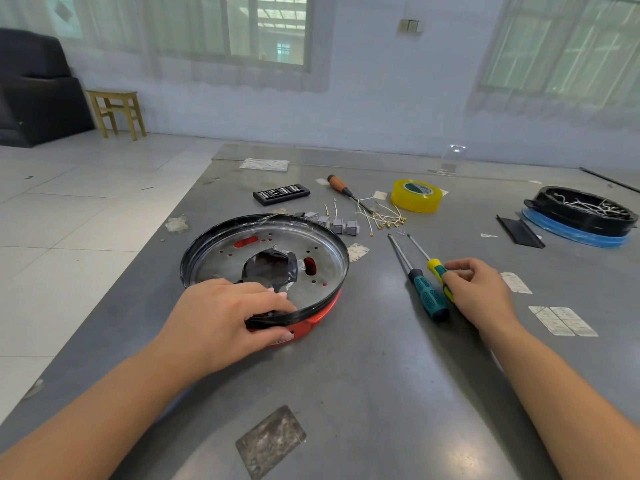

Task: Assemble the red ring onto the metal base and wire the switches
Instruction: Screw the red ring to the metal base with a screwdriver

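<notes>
- Metal base (277, 251) sat on red ring (311, 315), near-left on bench (363, 393); ring showed only under base's near edge.
- L hand (225, 317): grip wrapped over base's black rim, thumb low against red ring, steadying the pair.
- R hand (481, 292): grip pinched round yellow-handled screwdriver (437, 268), which lay on bench beside teal-handled screwdriver (427, 296).
- Step, by my read: ring-to-base fixing; driver being picked up.
- Small screws (401, 232) lay just beyond driver tips; next move likely needs one seated in a base hole, base held firm.
- Switches (341, 226) and wire leads (388, 216) lay behind base, unwired; wiring not begun.
</notes>
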The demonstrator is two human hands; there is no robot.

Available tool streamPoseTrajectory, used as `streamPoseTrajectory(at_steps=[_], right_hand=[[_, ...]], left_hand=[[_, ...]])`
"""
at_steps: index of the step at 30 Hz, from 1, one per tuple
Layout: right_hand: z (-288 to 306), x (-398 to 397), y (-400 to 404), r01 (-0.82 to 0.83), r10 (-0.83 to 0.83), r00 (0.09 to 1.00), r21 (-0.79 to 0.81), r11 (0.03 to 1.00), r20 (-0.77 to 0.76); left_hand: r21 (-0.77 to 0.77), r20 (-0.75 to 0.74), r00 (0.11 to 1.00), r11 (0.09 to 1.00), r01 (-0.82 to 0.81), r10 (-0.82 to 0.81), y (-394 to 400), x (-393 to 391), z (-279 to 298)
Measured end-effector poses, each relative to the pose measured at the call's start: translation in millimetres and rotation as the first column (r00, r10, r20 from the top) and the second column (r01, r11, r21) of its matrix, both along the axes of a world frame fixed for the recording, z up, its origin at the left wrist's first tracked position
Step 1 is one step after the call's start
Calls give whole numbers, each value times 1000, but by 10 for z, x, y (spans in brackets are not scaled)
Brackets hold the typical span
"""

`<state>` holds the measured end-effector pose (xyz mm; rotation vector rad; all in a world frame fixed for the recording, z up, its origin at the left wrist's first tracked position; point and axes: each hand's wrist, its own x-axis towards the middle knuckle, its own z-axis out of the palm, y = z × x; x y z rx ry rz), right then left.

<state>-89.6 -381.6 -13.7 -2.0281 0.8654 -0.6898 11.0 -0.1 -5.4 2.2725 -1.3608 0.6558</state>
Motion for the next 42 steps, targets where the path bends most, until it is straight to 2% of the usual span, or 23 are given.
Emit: streamPoseTrajectory(at_steps=[3, 6, 11, 13, 15, 19, 22, 27, 32, 37, 42], right_hand=[[62, 3, 60, -19, 19, 991, 3, 1000, 133], [182, -21, 202, -126, 119, 966, 18, 992, 230], [303, -42, 458, -389, 395, 900, -72, 918, 185], [329, -25, 566, -432, 458, 884, -207, 878, 97], [364, 22, 680, -471, 510, 853, -257, 844, 111], [477, 201, 877, -548, 540, 763, -89, 832, 355], [565, 367, 962, -574, 522, 720, -30, 818, 457], [675, 665, 1099, -608, 391, 674, 168, 776, 627], [766, 859, 1200, -587, 443, 637, 26, 809, 631], [864, 978, 1305, -620, 566, 585, -129, 774, 581], [986, 983, 1423, -580, 653, 606, -310, 754, 454]], left_hand=[[3, 5, 1000, 1000, -1, 1, -1, -4, 9], [8, 6, 1000, 1000, -3, 3, 7, -9, 10], [19, -3, 1000, 1000, -12, 12, 13, -7, 5], [20, -13, 1000, 1000, -14, 14, 14, -7, -2], [28, -24, 1000, 999, -15, 16, 15, -7, -2], [35, -2, 1000, 999, -13, 13, 22, -5, -1], [29, 27, 1000, 1000, -10, 9, 21, -1, -7], [20, 56, 998, 1000, 6, -7, 12, 21, -25], [23, 51, 999, 1000, 17, -18, 19, 56, -78], [27, 51, 999, 999, 17, -19, 23, 71, -111], [31, 57, 998, 999, 16, -17, 18, 61, -97]])
